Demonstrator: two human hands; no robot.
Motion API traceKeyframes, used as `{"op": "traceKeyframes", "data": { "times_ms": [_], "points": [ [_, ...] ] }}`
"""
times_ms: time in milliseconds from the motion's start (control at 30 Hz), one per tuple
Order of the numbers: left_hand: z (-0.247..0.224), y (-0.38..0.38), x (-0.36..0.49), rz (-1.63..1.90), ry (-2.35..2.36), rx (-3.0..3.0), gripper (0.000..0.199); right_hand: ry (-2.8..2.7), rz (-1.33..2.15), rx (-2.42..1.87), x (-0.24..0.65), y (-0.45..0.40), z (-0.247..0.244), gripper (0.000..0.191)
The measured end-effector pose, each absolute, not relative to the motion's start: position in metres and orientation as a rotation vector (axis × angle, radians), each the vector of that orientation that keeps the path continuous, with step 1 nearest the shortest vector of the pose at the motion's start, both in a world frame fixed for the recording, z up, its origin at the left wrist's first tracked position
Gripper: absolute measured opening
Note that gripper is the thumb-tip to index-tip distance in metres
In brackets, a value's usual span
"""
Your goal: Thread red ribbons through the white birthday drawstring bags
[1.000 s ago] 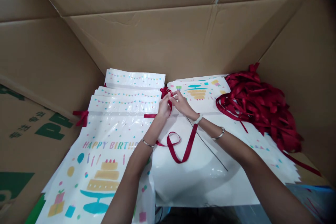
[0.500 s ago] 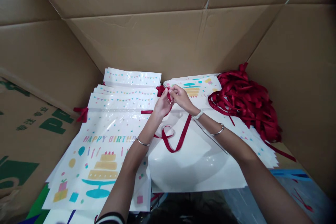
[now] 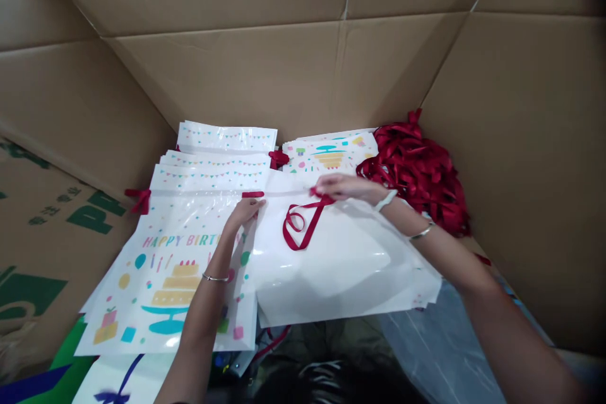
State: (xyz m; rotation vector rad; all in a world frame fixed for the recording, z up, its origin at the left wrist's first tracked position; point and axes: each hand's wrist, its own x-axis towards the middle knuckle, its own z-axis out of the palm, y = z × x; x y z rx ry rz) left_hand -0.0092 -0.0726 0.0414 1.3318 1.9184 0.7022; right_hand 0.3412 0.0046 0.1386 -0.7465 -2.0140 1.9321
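My right hand (image 3: 348, 187), blurred by motion, has its fingers closed on a dark red ribbon (image 3: 303, 240) at the top of a blank white plastic bag (image 3: 326, 278). The ribbon's loose length lies looped on that bag. At the bag's upper left edge is my left hand (image 3: 247, 209), its fingertips pinching the edge beside a short red ribbon end (image 3: 252, 194). Under my left forearm spreads a stack of printed birthday bags (image 3: 156, 290) with a cake picture, and a red bow (image 3: 139, 200) sticks out at its left side.
A heap of red ribbons (image 3: 421, 170) lies at the right against the cardboard wall (image 3: 521, 139). More cake-printed bags (image 3: 331, 154) rest at the back. Cardboard rises on the left, back and right. Clear plastic (image 3: 426, 347) lies at the lower right.
My hands, together at the red ribbon before, have parted. The left came down to the blank bag's left edge; the right moved rightward and slightly down with ribbon. The view shifted slightly.
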Motion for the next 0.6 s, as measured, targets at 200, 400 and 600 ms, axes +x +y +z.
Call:
{"op": "traceKeyframes", "data": {
  "times_ms": [200,400,600],
  "points": [
    [0.047,-0.060,0.013,0.904,1.958,1.412,0.032,-2.462,1.845,-0.439,0.272,-0.061,0.059,0.014],
    [0.059,-0.042,-0.021,0.941,1.976,1.530,0.033,-2.278,1.374,-0.907,0.333,-0.019,0.048,0.018],
    [0.077,-0.016,-0.066,0.859,1.931,1.490,0.035,-1.884,1.078,-1.522,0.452,0.045,0.052,0.027]
  ]
}}
